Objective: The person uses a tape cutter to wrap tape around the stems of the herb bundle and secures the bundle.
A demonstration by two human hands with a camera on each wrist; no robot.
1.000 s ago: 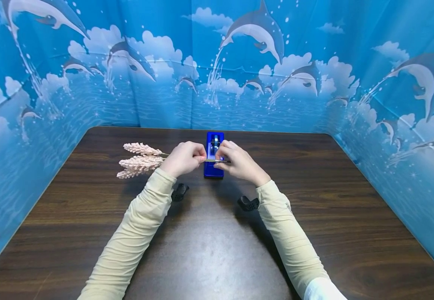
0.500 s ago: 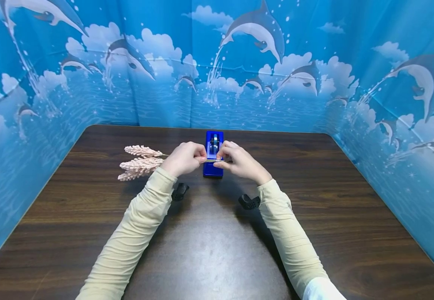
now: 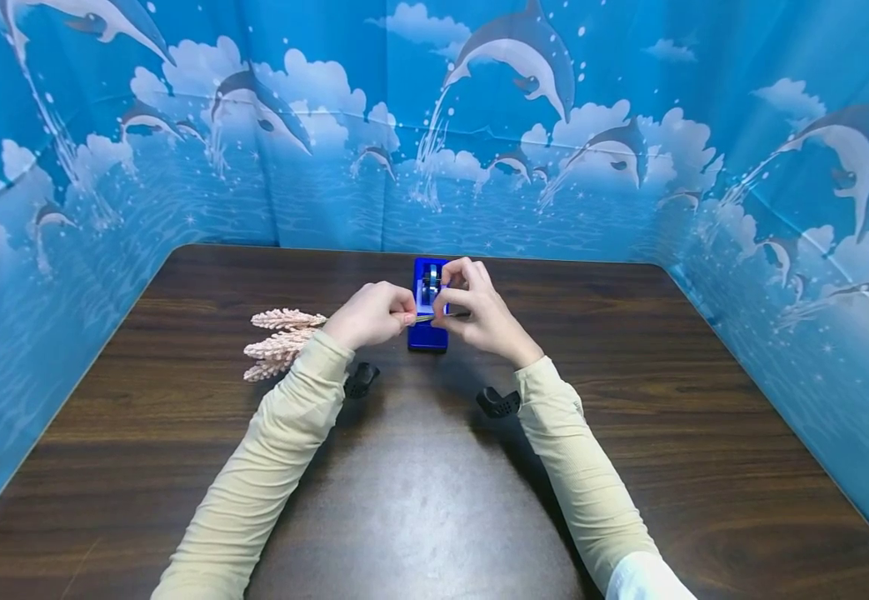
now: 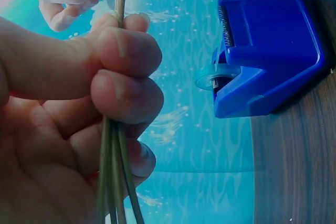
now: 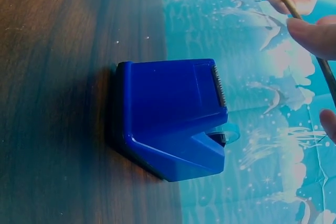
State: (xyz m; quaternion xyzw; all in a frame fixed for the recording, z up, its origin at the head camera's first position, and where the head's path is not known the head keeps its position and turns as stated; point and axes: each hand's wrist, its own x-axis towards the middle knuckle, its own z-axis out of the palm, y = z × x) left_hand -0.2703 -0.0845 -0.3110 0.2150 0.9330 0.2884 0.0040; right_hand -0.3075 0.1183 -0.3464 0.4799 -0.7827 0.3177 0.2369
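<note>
My left hand (image 3: pixel 374 315) pinches a bundle of thin stems (image 4: pixel 119 192) between thumb and fingers. Pale pink artificial flower sprigs (image 3: pixel 284 343) stick out to the left of that hand, at the other end of the stems. Close by on the right, my right hand (image 3: pixel 479 317) has thumb and a finger on the bare stem end, its other fingers raised. Just under the stems stands a blue tape dispenser (image 3: pixel 427 337), with a roll of clear tape (image 4: pixel 218 76) and a toothed cutter (image 5: pixel 219 86). Whether tape lies round the stems I cannot tell.
The dispenser stands on a dark wood table (image 3: pixel 434 467), towards its far edge. A blue dolphin-print curtain (image 3: pixel 434 125) rises behind and along both sides. Black wrist pieces (image 3: pixel 497 403) hang beneath both wrists.
My right hand's upper fingers have lifted and spread while thumb and finger stay at the stem. The flower heads have turned slightly and dipped. My left hand keeps nearly the same place.
</note>
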